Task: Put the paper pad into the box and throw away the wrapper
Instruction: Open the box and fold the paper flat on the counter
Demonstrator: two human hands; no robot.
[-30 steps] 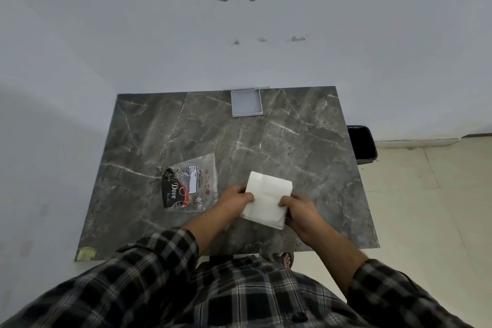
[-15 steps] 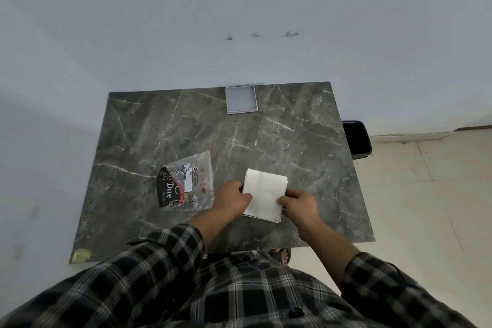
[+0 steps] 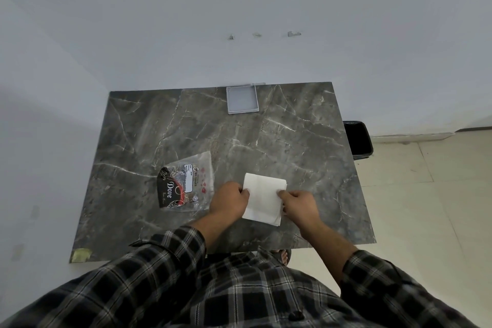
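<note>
A white folded paper pad [image 3: 263,198] is held over the near middle of the dark marble table [image 3: 186,125]. My left hand [image 3: 230,201] grips its left edge and my right hand [image 3: 298,205] grips its right edge. The clear plastic wrapper [image 3: 186,181] with black and red print lies flat on the table just left of my left hand. A small open grey box [image 3: 242,100] sits at the table's far edge, well beyond the pad.
A black waste bin [image 3: 358,140] stands on the tiled floor by the table's far right corner. A white wall runs behind the table and along its left side. A yellowish tape patch [image 3: 81,255] marks the near left corner.
Both hands keep hold of the pad and have shifted it slightly; it now looks a little narrower and more squared between them. The wrapper and box have not moved.
</note>
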